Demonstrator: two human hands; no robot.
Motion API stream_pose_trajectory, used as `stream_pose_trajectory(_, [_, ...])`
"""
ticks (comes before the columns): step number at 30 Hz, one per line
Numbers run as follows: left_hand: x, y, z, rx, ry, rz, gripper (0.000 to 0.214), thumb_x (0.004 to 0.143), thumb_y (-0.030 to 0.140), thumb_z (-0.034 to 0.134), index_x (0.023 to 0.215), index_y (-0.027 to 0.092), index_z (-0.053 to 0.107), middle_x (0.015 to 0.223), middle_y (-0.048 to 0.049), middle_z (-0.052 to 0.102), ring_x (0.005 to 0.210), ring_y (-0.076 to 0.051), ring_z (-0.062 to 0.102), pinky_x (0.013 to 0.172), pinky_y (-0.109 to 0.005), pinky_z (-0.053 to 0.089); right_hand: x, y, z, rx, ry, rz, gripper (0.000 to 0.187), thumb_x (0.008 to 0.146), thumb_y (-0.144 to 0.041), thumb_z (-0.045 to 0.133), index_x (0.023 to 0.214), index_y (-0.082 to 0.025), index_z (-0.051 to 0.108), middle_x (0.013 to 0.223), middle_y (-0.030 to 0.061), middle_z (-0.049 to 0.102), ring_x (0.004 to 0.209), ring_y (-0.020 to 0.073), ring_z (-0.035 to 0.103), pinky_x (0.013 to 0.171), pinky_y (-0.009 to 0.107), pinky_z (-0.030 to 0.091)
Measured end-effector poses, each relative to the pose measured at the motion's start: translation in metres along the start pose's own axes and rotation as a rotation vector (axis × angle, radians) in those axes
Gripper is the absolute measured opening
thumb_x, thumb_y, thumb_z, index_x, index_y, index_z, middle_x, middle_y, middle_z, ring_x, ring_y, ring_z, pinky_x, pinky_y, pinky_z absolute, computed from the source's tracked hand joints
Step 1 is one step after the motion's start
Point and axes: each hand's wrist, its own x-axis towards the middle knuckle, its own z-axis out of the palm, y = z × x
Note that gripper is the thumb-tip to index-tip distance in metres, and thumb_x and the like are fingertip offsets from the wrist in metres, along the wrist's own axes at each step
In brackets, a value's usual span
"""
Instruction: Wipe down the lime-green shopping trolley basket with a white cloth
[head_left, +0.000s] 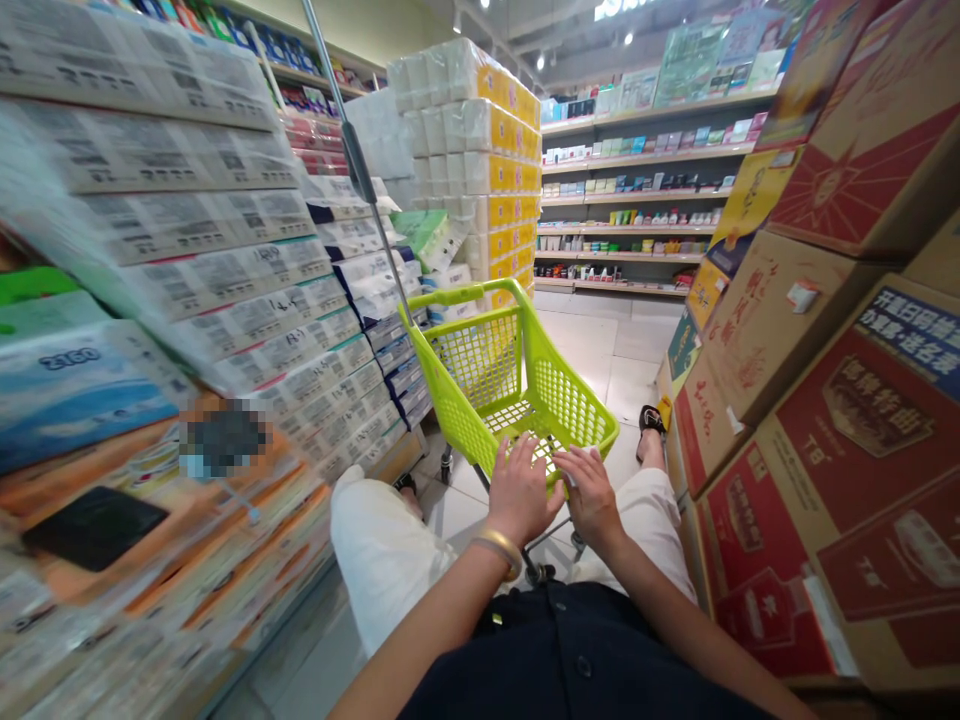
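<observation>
A lime-green plastic shopping cart (465,385) stands between my knees, its basket empty and its near rim towards me. My left hand (519,492) lies over that rim, fingers reaching over the top and thumb on the near side. Just to its right, my right hand (592,497) presses at the same rim with bent fingers. A bit of thin white tissue (594,453) shows at its fingertips; most of it is hidden under the hand. The two hands are close together, thumbs almost meeting.
Stacked packs of paper (247,260) rise on the left, with a dark phone (96,527) lying on orange packs. Cardboard cartons (810,400) are piled close on the right. A metal pole (330,80) slants down behind the cart. Goods shelves (637,190) line the back.
</observation>
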Motion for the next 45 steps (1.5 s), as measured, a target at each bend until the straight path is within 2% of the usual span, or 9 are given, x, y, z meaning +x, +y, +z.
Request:
stream_pose_trajectory(3, [0.003,0.005,0.006,0.010,-0.101,0.010,0.025,0.086,0.037,0.056,0.091,0.016,0.068,0.095,-0.0137,0.072,0.099,-0.029,0.065,0.109,-0.053,0.036,0.003,0.006,-0.006,0.011,-0.061,-0.050,0.034,0.095,-0.015,0.044,0.120,-0.025,0.065,0.119,0.0052,0.071,0.121,0.0216,0.060,0.113,0.049,0.037])
stream_pose_trajectory(6, [0.001,0.002,0.011,0.013,-0.117,0.044,0.025,0.089,0.039,0.055,0.081,0.018,0.066,0.078,-0.0099,0.071,0.088,-0.027,0.064,0.105,-0.052,0.038,0.011,0.026,-0.014,-0.024,0.024,-0.006,0.033,0.095,-0.017,0.043,0.117,-0.024,0.067,0.115,0.0068,0.072,0.118,0.0234,0.062,0.111,0.052,0.038])
stream_pose_trajectory(10, [-0.003,-0.004,0.011,0.004,-0.080,0.061,0.023,0.088,0.040,0.057,0.079,0.020,0.064,0.078,-0.0078,0.069,0.090,-0.026,0.061,0.103,-0.051,0.038,0.011,0.027,-0.014,-0.056,0.129,0.063,0.032,0.096,-0.019,0.042,0.115,-0.023,0.068,0.112,0.0073,0.073,0.118,0.0250,0.062,0.110,0.055,0.038])
stream_pose_trajectory(16, [-0.012,-0.013,0.002,0.006,-0.035,0.079,0.023,0.088,0.038,0.058,0.074,0.020,0.064,0.073,-0.0057,0.068,0.086,-0.025,0.060,0.100,-0.050,0.041,0.006,0.011,-0.013,-0.019,-0.051,-0.070,0.034,0.095,-0.014,0.044,0.119,-0.025,0.065,0.118,0.0037,0.072,0.121,0.0212,0.060,0.114,0.048,0.035])
stream_pose_trajectory(21, [-0.022,-0.022,-0.004,0.001,-0.029,0.081,0.025,0.087,0.037,0.056,0.069,0.021,0.063,0.069,-0.0044,0.067,0.082,-0.023,0.059,0.099,-0.049,0.041,0.010,0.023,-0.019,-0.070,0.128,0.039,0.030,0.096,-0.018,0.044,0.113,-0.022,0.068,0.112,0.0072,0.074,0.118,0.0250,0.062,0.110,0.054,0.037])
stream_pose_trajectory(27, [-0.027,-0.033,-0.006,-0.003,0.004,0.075,0.024,0.085,0.035,0.056,0.065,0.022,0.060,0.065,-0.0033,0.065,0.079,-0.022,0.059,0.096,-0.046,0.040,0.004,-0.004,-0.012,-0.002,-0.085,-0.119,0.033,0.095,-0.014,0.046,0.119,-0.026,0.065,0.119,0.0031,0.072,0.123,0.0199,0.059,0.115,0.046,0.033])
stream_pose_trajectory(34, [-0.028,-0.043,-0.008,-0.014,0.022,0.114,0.028,0.085,0.036,0.056,0.061,0.021,0.057,0.062,-0.0019,0.064,0.074,-0.019,0.057,0.092,-0.042,0.040,0.009,0.016,-0.020,-0.040,0.082,-0.006,0.029,0.096,-0.017,0.044,0.114,-0.022,0.067,0.114,0.0060,0.073,0.121,0.0235,0.060,0.111,0.051,0.037])
stream_pose_trajectory(40, [-0.027,-0.053,-0.009,-0.013,0.026,0.125,0.030,0.086,0.036,0.054,0.060,0.020,0.056,0.064,-0.0025,0.065,0.074,-0.019,0.056,0.090,-0.040,0.039,0.003,-0.002,-0.015,0.008,-0.089,-0.094,0.033,0.095,-0.015,0.046,0.119,-0.026,0.065,0.119,0.0037,0.072,0.123,0.0205,0.059,0.115,0.047,0.034])
stream_pose_trajectory(45, [-0.027,-0.062,-0.016,-0.012,-0.011,0.134,0.034,0.087,0.039,0.052,0.059,0.020,0.056,0.064,-0.0029,0.065,0.074,-0.018,0.055,0.091,-0.040,0.039,0.009,0.014,-0.020,0.001,0.060,-0.019,0.030,0.096,-0.016,0.045,0.114,-0.024,0.067,0.112,0.0053,0.074,0.120,0.0238,0.061,0.111,0.052,0.039])
